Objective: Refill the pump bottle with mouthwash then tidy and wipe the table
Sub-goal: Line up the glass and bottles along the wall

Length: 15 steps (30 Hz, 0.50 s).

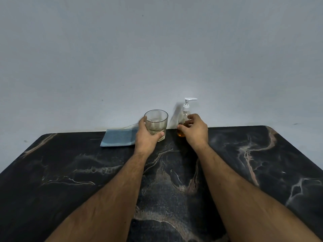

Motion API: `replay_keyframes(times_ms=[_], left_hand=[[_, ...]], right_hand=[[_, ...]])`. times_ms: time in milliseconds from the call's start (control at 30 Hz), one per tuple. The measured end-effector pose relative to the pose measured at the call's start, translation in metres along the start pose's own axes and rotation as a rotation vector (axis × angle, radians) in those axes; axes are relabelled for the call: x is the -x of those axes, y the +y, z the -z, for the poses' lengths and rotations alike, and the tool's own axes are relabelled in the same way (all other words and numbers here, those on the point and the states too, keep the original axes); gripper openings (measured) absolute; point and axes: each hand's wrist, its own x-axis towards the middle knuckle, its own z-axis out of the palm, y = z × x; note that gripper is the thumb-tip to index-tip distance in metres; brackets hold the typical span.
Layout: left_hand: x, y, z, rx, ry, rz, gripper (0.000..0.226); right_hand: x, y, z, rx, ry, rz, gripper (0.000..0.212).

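Left hand [148, 137] clamps the clear glass tumbler [156, 124] mid-frame; right hand [194, 129], fingers spread, nears the clear white-pump bottle [185, 117], which could topple if nudged.

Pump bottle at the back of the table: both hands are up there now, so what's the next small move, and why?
Probably close the right hand around the pump bottle. Its fingers are spread right at the bottle's body but not clearly closed on it, while the left hand already has a grip on the glass. The white pump is on, and it seems only a little amber liquid sits at the bottom.
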Motion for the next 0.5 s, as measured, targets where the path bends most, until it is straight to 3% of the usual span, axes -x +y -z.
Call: replay_keyframes(times_ms=[367, 500], left_hand=[[0.0037, 0.0071, 0.0005, -0.026, -0.006, 0.007, 0.100], [0.0092, 0.0094, 0.0026, -0.076, -0.008, 0.041, 0.118]], right_hand=[[0.0042, 0.0012, -0.0036, 0.022, 0.021, 0.010, 0.052], [0.0086, 0.0017, -0.0036, 0.037, 0.017, 0.001, 0.068]])
